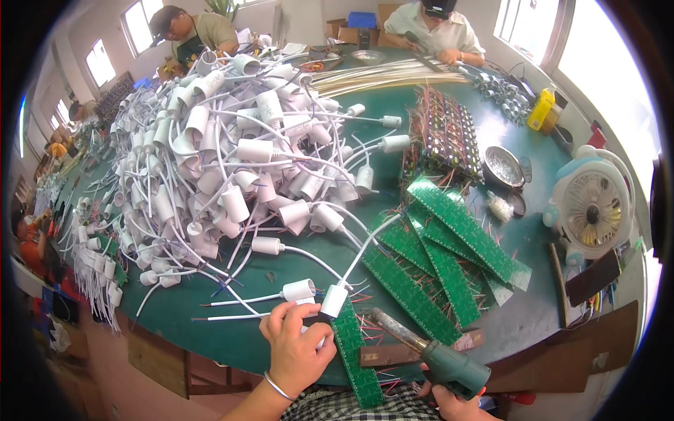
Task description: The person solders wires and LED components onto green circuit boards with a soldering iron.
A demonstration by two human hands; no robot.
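The left hand (295,344) gripped a white socket (333,300) on a green board (357,354) — the right hand (453,401) clutched a soldering gun (435,356) just beside it.

Probably an electronics assembly workshop: circuit boards (449,252), heaped lamp sockets (232,161)

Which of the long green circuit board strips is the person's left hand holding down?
The green strip nearest the table's front edge, under the left hand; the other strips lie fanned out farther right, untouched.

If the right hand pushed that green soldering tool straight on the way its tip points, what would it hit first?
Probably the green circuit board strip that the left hand holds: the soldering tool in the right hand aims up-left, its tip just short of the red wires there. Depth is unclear.
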